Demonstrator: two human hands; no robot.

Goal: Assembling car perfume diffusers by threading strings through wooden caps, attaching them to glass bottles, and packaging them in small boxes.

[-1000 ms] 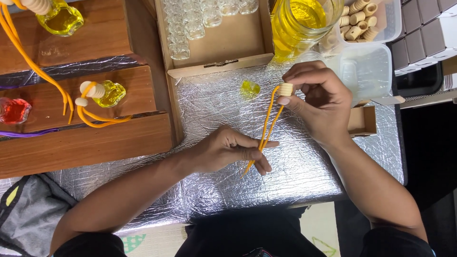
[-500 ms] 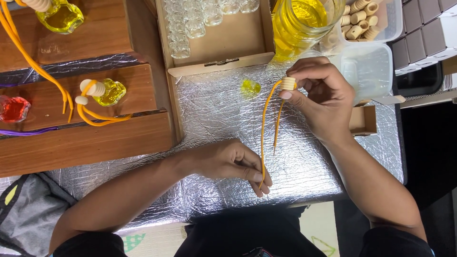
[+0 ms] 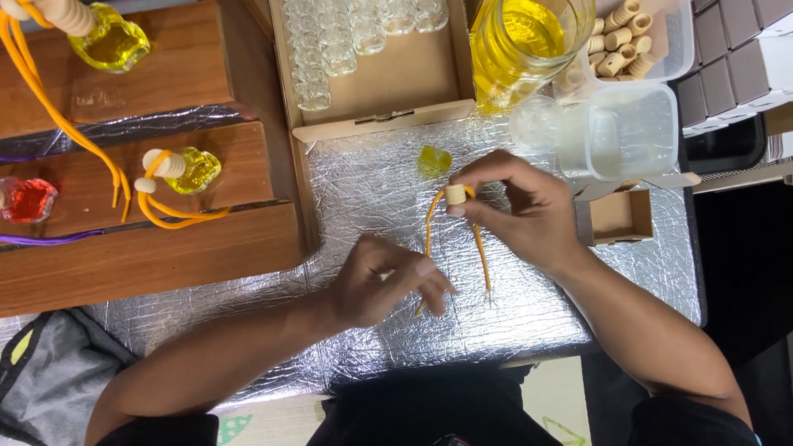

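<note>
My right hand point(image 3: 529, 211) pinches a small wooden bead-like cap point(image 3: 455, 194) over the foil-covered table point(image 3: 372, 190). An orange cord point(image 3: 429, 231) runs through the cap and hangs in two strands. My left hand point(image 3: 384, 281) grips the lower end of one strand between its fingertips; the other strand point(image 3: 482, 260) lies loose on the foil. A small glass bottle of yellow liquid point(image 3: 434, 161) rests on the foil just beyond the cap.
A cardboard box of empty glass bottles point(image 3: 363, 49) sits at the back. A jar of yellow liquid point(image 3: 529, 41), a tub of wooden caps point(image 3: 619, 37) and a clear plastic container point(image 3: 632, 132) stand back right. Wooden steps point(image 3: 149, 248) at left hold finished yellow point(image 3: 190, 169) and red point(image 3: 25, 198) bottles.
My right hand has lowered the cap toward the foil and nearer me. My left hand slid along the cord, and the strands now hang slack instead of taut.
</note>
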